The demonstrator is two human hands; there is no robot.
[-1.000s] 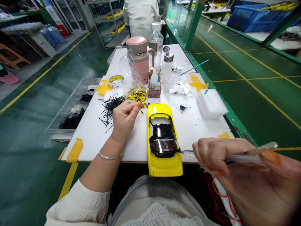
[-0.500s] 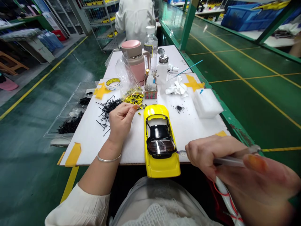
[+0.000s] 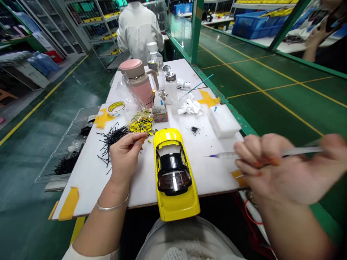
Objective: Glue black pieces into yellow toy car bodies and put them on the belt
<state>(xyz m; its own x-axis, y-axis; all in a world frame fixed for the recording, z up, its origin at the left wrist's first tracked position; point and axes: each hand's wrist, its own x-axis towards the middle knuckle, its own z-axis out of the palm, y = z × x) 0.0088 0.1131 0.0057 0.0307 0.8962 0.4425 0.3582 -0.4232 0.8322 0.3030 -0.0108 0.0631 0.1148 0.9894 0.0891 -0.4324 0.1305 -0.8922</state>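
A yellow toy car body (image 3: 179,207) with a black roof and a dark rear window rests at the table's front edge, its rear end sticking out over my lap. My right hand (image 3: 282,169) is wrapped round a slim see-through syringe (image 3: 226,155). The syringe's purple-based needle points left, above the table and apart from the car. My left hand (image 3: 126,153) is pinched at the car's front left; whatever sits between thumb and finger is too small to make out. Beyond its fingertips lies a bag of small yellow-and-black pieces (image 3: 141,124). Thin black rods (image 3: 111,142) are heaped beside that hand.
Further back stand a pink mug (image 3: 142,88), a small box (image 3: 160,117), a pump bottle (image 3: 171,88) and crumpled tissue (image 3: 191,106). A white foam block (image 3: 224,121) sits right, tape (image 3: 116,108) left. A divided plastic tray (image 3: 46,171) adjoins the table. A person (image 3: 139,30) is ahead.
My right hand has drawn the syringe's tip away from the car's rear window, to the right and up. My left hand stays pinched. The whole view has shifted.
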